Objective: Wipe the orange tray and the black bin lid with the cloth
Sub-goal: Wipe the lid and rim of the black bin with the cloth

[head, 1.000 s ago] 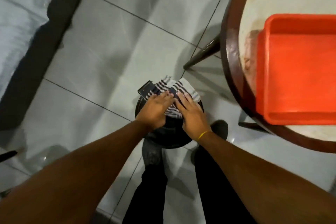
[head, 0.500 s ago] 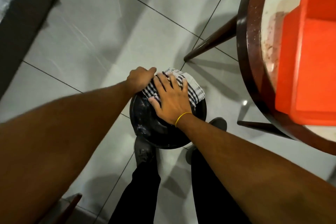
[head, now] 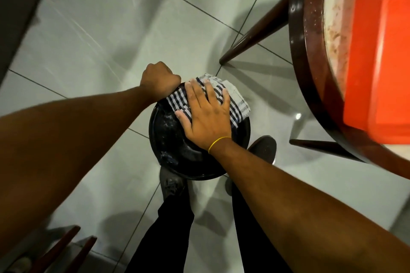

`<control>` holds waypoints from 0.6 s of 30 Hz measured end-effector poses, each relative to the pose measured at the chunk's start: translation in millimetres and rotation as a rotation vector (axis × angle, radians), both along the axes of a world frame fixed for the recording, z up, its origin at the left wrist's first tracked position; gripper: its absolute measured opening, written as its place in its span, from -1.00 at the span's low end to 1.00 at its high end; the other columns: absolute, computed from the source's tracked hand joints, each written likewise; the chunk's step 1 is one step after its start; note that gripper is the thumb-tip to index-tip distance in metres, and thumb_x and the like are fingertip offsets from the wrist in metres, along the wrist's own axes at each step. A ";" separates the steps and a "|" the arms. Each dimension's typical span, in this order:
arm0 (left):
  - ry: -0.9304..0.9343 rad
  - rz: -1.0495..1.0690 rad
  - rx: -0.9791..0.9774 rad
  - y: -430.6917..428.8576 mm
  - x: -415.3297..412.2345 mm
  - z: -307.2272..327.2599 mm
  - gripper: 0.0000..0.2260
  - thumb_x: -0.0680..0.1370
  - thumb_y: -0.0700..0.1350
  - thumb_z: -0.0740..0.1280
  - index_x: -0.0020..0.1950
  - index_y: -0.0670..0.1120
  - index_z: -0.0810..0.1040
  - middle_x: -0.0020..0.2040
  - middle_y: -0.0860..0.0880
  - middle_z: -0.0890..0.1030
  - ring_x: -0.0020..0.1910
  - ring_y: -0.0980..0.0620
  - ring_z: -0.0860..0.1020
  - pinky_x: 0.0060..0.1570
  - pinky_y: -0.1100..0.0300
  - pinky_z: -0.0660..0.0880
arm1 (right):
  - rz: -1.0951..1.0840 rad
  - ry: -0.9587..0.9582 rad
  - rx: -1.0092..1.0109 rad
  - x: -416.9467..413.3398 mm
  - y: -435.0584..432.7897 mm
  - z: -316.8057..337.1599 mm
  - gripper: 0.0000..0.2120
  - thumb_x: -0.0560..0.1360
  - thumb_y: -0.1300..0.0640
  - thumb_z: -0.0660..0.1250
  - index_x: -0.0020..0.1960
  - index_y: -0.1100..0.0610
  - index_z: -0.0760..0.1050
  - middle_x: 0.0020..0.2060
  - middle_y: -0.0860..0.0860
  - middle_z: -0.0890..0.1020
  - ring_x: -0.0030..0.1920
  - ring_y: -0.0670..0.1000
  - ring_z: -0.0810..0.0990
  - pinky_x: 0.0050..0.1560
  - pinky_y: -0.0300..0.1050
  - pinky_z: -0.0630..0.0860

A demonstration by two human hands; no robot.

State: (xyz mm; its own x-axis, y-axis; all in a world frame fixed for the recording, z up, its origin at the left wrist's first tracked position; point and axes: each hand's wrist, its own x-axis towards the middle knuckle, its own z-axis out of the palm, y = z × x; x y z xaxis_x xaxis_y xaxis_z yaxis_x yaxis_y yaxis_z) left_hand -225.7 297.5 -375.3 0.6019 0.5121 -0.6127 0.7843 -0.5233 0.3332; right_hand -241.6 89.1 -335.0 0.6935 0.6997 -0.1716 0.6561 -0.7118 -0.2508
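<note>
Head view, nearest first: your two legs in black trousers (head: 175,228) stand on the grey tiled floor (head: 93,35), shoes against the bin's base. Dark wooden pieces (head: 66,248) show at the lower left corner. Your right hand (head: 206,115) lies flat, fingers spread, pressing the striped cloth (head: 235,104) onto the far half of the black bin lid (head: 175,139); whitish smears mark the lid's bare left part. Your left hand (head: 160,81) is a closed fist at the lid's far left rim, touching the cloth's edge; what it grips is hidden. Farther right, the round counter (head: 301,51) on dark legs carries the orange tray (head: 381,55), well apart from the bin.
</note>
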 end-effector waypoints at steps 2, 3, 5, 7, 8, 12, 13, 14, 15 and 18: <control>-0.007 0.020 0.015 -0.1 -0.6 2.7 -0.75 0.31 0.00 0.28 -0.46 -0.15 0.41 -0.47 -0.08 0.46 -0.45 -0.09 0.44 -0.46 0.16 0.30 | -0.146 -0.004 -0.025 -4.1 -4.3 0.6 -0.26 0.69 -0.34 0.12 0.74 0.05 0.21 0.72 0.02 0.31 0.72 0.20 0.27 0.63 0.48 0.16; -0.009 0.033 0.018 -0.8 -1.4 3.9 -0.76 0.30 -0.01 0.28 -0.47 -0.14 0.38 -0.49 -0.08 0.41 -0.47 -0.09 0.40 -0.46 0.16 0.29 | -0.224 -0.006 -0.037 -7.9 -7.0 0.8 -0.25 0.69 -0.34 0.12 0.74 0.05 0.20 0.73 0.02 0.30 0.72 0.20 0.27 0.62 0.48 0.18; -0.011 0.048 0.032 -2.6 -0.7 7.3 -0.76 0.29 -0.03 0.28 -0.47 -0.14 0.35 -0.50 -0.07 0.36 -0.48 -0.10 0.36 -0.47 0.16 0.27 | -0.384 0.005 -0.059 -15.9 -11.1 0.5 -0.25 0.70 -0.34 0.10 0.75 0.05 0.17 0.74 0.00 0.28 0.73 0.19 0.25 0.61 0.50 0.20; -0.015 0.045 0.045 -3.1 -0.6 10.5 -0.77 0.30 -0.06 0.28 -0.47 -0.15 0.33 -0.50 -0.08 0.34 -0.49 -0.11 0.33 -0.46 0.15 0.29 | -0.488 0.020 -0.078 -22.3 -11.0 1.1 -0.23 0.70 -0.35 0.09 0.77 0.05 0.13 0.76 0.00 0.24 0.74 0.20 0.23 0.60 0.53 0.21; -0.016 0.045 0.052 -3.4 -0.6 12.1 -0.77 0.30 -0.06 0.28 -0.47 -0.15 0.34 -0.50 -0.08 0.34 -0.48 -0.12 0.33 -0.44 0.13 0.31 | -0.506 0.022 -0.081 -24.5 -10.9 1.4 -0.23 0.70 -0.35 0.09 0.77 0.05 0.13 0.76 0.00 0.24 0.75 0.20 0.23 0.59 0.54 0.22; -0.084 -0.058 0.135 -11.4 -3.5 17.9 -0.67 0.43 0.02 0.23 -0.44 -0.16 0.37 -0.49 -0.11 0.41 -0.47 -0.14 0.38 -0.40 0.08 0.34 | -0.496 0.039 -0.086 -24.3 -9.4 2.2 -0.23 0.71 -0.33 0.07 0.78 0.07 0.11 0.77 0.01 0.22 0.75 0.22 0.22 0.60 0.55 0.21; -0.105 -0.103 0.152 -16.7 -7.3 17.9 -0.63 0.48 0.06 0.19 -0.43 -0.15 0.37 -0.48 -0.10 0.43 -0.47 -0.14 0.39 -0.40 0.08 0.31 | -0.493 0.038 -0.087 -24.9 -9.7 2.6 -0.23 0.71 -0.33 0.07 0.78 0.07 0.11 0.77 0.02 0.22 0.75 0.22 0.22 0.60 0.56 0.21; -0.121 -0.123 0.162 -23.0 -11.3 17.7 -0.59 0.51 0.10 0.16 -0.42 -0.14 0.36 -0.48 -0.09 0.43 -0.47 -0.13 0.39 -0.40 0.09 0.27 | -0.490 0.030 -0.089 -24.8 -10.3 2.6 -0.23 0.71 -0.32 0.06 0.78 0.08 0.10 0.77 0.03 0.22 0.75 0.22 0.21 0.59 0.56 0.21; -0.137 -0.110 0.168 -27.5 -16.1 17.6 -0.57 0.52 0.13 0.14 -0.42 -0.14 0.34 -0.48 -0.09 0.42 -0.47 -0.13 0.37 -0.40 0.10 0.22 | -0.483 0.028 -0.088 -24.7 -10.4 2.2 -0.23 0.71 -0.32 0.06 0.78 0.09 0.11 0.77 0.03 0.22 0.75 0.22 0.21 0.59 0.56 0.21; -0.125 -0.024 0.204 -30.6 -21.3 16.4 -0.59 0.46 0.13 0.15 -0.46 -0.14 0.32 -0.50 -0.07 0.40 -0.49 -0.12 0.34 -0.43 0.14 0.16 | -0.467 0.021 -0.088 -25.2 -11.5 0.2 -0.23 0.71 -0.34 0.07 0.77 0.07 0.11 0.76 0.02 0.23 0.75 0.21 0.22 0.58 0.56 0.21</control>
